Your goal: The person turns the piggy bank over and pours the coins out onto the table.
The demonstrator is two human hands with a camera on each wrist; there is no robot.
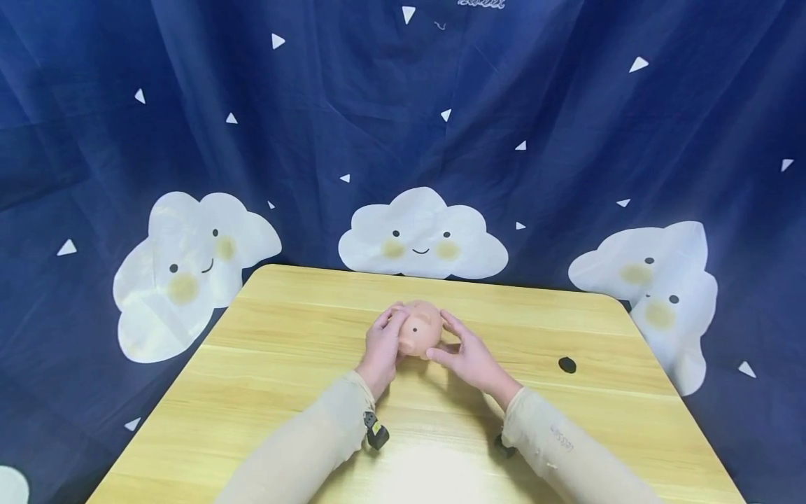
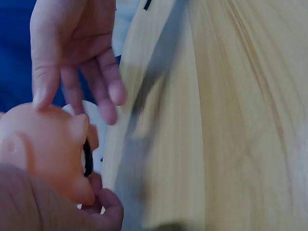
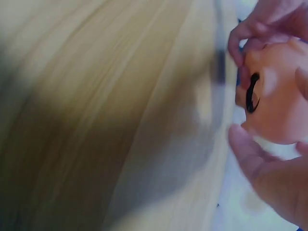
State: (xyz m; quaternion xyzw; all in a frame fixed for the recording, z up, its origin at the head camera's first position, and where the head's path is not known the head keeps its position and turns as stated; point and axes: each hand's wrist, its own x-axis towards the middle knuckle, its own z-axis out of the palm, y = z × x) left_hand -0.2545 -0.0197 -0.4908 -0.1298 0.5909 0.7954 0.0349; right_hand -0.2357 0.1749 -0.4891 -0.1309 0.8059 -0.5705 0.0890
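A pink piggy bank (image 1: 423, 329), with a small dark eye facing up in the head view, is held above the wooden table. My left hand (image 1: 381, 346) grips it from the left, its fingers curled under the body. On the other side my right hand (image 1: 472, 357) has its fingers spread, the thumb at the pig's surface. In the right wrist view a black curved piece (image 3: 251, 94) shows at the pig's underside between the feet; whether it is a plug or a rim I cannot tell. The left wrist view shows the right hand (image 2: 72, 43) loosely extended above the pig.
A flat black oval piece (image 1: 567, 365) lies on the wooden table (image 1: 290, 329) to the right of the hands. Behind the table's far edge hangs a dark blue curtain (image 1: 390, 91) with smiling clouds. Dark wrist straps (image 1: 376, 430) are on the sleeves.
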